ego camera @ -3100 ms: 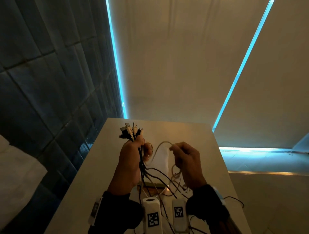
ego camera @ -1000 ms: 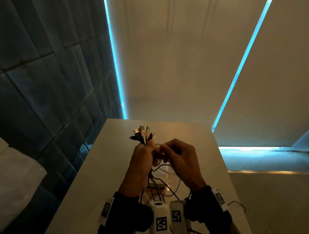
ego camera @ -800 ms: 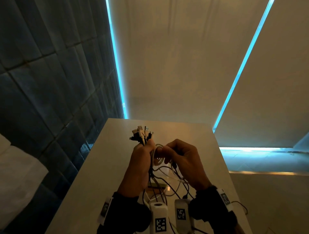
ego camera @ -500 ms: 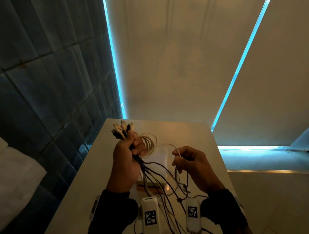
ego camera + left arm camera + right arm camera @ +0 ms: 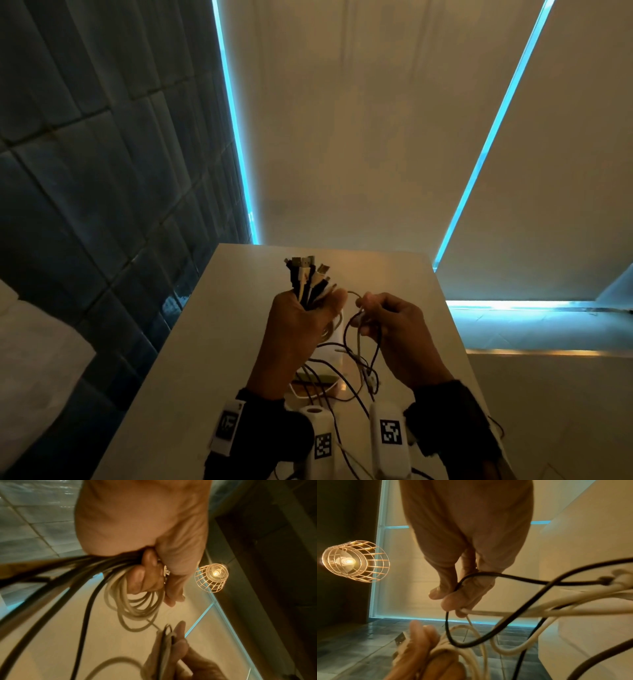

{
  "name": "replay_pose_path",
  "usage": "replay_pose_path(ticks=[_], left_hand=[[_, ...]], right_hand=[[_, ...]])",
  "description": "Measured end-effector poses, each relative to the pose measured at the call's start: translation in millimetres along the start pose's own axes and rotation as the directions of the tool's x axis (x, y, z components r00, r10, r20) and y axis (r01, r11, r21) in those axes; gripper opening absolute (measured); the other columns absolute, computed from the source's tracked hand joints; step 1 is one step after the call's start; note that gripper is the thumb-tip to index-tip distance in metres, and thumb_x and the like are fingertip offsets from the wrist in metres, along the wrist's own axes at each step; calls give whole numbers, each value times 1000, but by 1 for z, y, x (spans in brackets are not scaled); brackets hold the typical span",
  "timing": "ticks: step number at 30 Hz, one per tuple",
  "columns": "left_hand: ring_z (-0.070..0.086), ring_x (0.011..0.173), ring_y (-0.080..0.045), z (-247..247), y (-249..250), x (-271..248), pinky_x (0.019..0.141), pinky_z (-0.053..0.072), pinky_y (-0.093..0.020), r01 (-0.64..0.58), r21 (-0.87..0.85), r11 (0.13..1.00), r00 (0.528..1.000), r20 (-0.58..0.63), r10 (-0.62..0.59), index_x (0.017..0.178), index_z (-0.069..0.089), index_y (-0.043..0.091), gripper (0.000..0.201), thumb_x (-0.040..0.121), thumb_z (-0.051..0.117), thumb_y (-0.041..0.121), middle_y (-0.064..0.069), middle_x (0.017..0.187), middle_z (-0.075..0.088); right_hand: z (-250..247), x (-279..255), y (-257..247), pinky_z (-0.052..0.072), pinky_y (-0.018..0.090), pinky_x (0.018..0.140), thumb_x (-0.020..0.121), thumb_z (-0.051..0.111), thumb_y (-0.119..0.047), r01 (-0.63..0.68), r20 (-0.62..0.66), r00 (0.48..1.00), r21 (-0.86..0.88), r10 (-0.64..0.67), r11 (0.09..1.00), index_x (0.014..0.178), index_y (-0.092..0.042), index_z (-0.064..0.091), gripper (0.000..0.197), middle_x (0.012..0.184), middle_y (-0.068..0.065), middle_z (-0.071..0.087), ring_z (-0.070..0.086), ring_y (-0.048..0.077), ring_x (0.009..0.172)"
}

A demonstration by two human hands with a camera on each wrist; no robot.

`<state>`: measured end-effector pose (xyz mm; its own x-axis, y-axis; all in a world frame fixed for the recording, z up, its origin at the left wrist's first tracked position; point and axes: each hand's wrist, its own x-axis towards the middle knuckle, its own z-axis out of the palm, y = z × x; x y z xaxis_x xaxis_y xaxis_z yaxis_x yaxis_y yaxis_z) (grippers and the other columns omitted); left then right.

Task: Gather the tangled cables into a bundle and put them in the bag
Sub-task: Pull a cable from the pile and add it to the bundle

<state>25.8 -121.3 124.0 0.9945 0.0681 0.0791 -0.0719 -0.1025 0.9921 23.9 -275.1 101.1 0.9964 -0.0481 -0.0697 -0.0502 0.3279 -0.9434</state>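
Note:
My left hand (image 5: 308, 308) grips a bundle of black and white cables (image 5: 306, 279) above the table, their plugs sticking up out of the fist. In the left wrist view a white coil (image 5: 137, 601) hangs under the left hand (image 5: 150, 574). Close on its right, my right hand (image 5: 368, 310) pinches a loop of white cable and a black cable. The right wrist view shows the black cable (image 5: 505, 577) and white cable (image 5: 488, 613) between that hand's fingertips (image 5: 452, 601). Loose cable lengths (image 5: 356, 370) trail down to the table. A white flat thing (image 5: 330, 349), perhaps the bag, lies under the hands.
The narrow pale table (image 5: 212, 342) runs away from me, with a dark tiled wall (image 5: 85, 171) on its left and a pale blind behind. A small flat gold object (image 5: 317, 378) lies among the cables. A lit cage lamp (image 5: 211, 577) hangs overhead.
My hands have come together again: the left hand moved right with the bundle, and the right hand rose towards it with a cable loop. The white coil is now tucked in the left fist.

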Motion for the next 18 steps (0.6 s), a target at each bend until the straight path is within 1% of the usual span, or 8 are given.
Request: replay_pose_path(ticks=[3,5,7,9,11,14,17,18], left_hand=[[63,59,-16,0,-1,0,61,53,-29,-3,68,998,998,67,-2,73,72,18,15,75,77,32,-14,68,69],[67,66,-18,-2,0,0,65,54,-26,-5,103,995,992,124,-8,78,74,20,13,75,77,33,-10,72,71],[69,73,-15,-4,0,2,68,54,-21,-7,112,994,983,183,-14,83,75,21,10,77,76,29,-5,77,73],[70,77,-12,-7,0,3,74,54,-22,-12,128,992,976,219,-16,83,75,22,5,78,75,23,-2,79,74],[70,78,-14,-9,-2,5,78,54,-27,1,144,990,971,236,-36,80,74,20,2,79,75,19,-1,76,74],[68,74,-17,-8,-7,6,76,54,-31,36,155,987,964,254,-75,77,72,16,3,79,75,18,-2,69,70],[63,68,-26,-5,-10,6,72,51,-37,103,100,990,969,216,-122,78,71,7,24,76,75,31,-18,68,65],[60,62,-21,-5,-10,5,66,50,-33,149,58,987,969,193,-158,76,70,5,25,76,75,29,-14,61,61]], right_hand=[[2,-4,-8,56,25,68,88,55,-6,-16,128,992,41,11,999,87,6,63,14,83,14,68,66,24,79],[2,-5,-11,57,26,72,87,54,-1,-7,175,985,17,4,1000,92,7,65,14,88,17,69,68,23,81],[2,-5,-11,57,26,67,88,54,1,21,158,987,-52,-12,998,92,6,65,13,88,19,70,68,24,77],[4,-4,-10,56,27,60,88,57,1,34,121,992,-106,-21,994,91,7,63,9,83,19,69,68,24,72],[5,-4,-10,53,29,53,84,63,-3,44,85,996,-129,-33,991,88,8,58,13,77,18,68,66,26,68],[6,-4,-11,46,29,46,72,72,-23,47,92,995,-191,-29,980,84,4,57,33,72,15,66,59,23,61],[5,-1,-9,44,26,47,70,73,-33,71,90,995,-329,-44,942,83,-5,62,32,70,2,67,52,16,54],[3,1,-7,46,24,50,72,74,-33,108,63,994,-418,-90,902,82,-12,64,26,73,-2,68,53,14,57]])
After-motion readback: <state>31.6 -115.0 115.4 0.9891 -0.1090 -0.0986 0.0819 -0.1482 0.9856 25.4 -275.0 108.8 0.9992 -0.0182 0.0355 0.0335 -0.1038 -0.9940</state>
